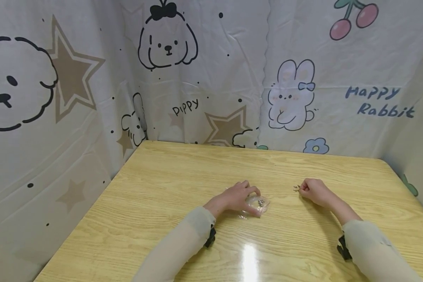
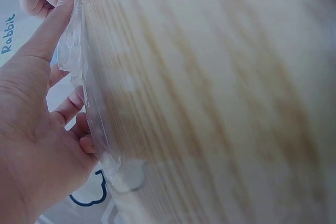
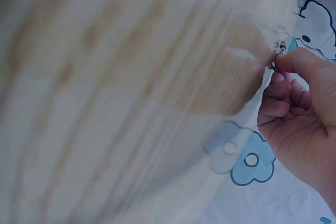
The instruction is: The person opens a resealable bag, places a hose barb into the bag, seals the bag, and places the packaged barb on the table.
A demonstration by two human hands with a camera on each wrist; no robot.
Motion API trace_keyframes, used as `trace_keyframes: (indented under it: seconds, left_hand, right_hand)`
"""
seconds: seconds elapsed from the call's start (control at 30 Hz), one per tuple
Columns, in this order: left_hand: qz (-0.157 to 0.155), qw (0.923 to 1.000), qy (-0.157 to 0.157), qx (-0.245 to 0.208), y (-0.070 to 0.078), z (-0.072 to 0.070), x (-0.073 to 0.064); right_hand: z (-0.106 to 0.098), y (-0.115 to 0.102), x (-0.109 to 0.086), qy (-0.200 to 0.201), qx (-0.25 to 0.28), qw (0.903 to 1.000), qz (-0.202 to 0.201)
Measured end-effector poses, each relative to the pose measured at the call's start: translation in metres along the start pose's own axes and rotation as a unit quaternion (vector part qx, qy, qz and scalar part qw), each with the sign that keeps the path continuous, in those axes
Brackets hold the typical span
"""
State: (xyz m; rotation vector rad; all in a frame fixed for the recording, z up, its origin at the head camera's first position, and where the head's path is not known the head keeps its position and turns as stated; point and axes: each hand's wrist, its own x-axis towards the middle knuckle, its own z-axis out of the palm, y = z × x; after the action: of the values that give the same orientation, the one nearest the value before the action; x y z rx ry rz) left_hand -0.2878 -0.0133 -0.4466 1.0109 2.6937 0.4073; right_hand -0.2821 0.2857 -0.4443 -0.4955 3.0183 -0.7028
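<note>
My left hand [image 1: 235,197] holds a clear plastic bag [image 1: 265,207] on the table, its thumb and fingers spread around it. Small dark metal pieces [image 1: 261,203] show through the bag's right end. In the left wrist view the thumb lies along the bag [image 2: 71,51] while the other fingers curl at its edge. Farther right, my right hand [image 1: 315,191] pinches with thumb and forefinger at a little group of small metal pieces [image 1: 296,188], which look like screws. The right wrist view shows these pieces [image 3: 281,47] by the fingertips; the one in the pinch is mostly hidden.
Both hands work over a wood-grain table [image 1: 183,168]. A printed cloth curtain [image 1: 232,78] hangs along its back and sides. Each wrist wears a black strap [image 1: 344,247], and light glares off the table's front.
</note>
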Motion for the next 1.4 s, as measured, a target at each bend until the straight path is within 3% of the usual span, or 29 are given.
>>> trace_keyframes:
  seconds: [0.37,0.63,1.03,1.4]
  left_hand:
    - [-0.001,1.0000,0.001,0.004,0.001,-0.001,-0.001]
    - [0.000,1.0000,0.001,0.004,0.001,0.000,0.000]
    - [-0.004,1.0000,0.001,0.004,-0.001,0.002,0.001]
    - [-0.003,1.0000,0.001,0.002,0.000,0.001,0.002]
  right_hand:
    - [-0.001,0.001,-0.003,-0.017,0.005,0.9997,-0.015]
    - [0.000,0.002,-0.006,0.000,0.011,0.9995,-0.029]
    - [0.001,-0.015,-0.008,0.019,0.063,0.9976,-0.018]
    - [0.007,-0.037,-0.005,0.002,0.117,0.9925,-0.035]
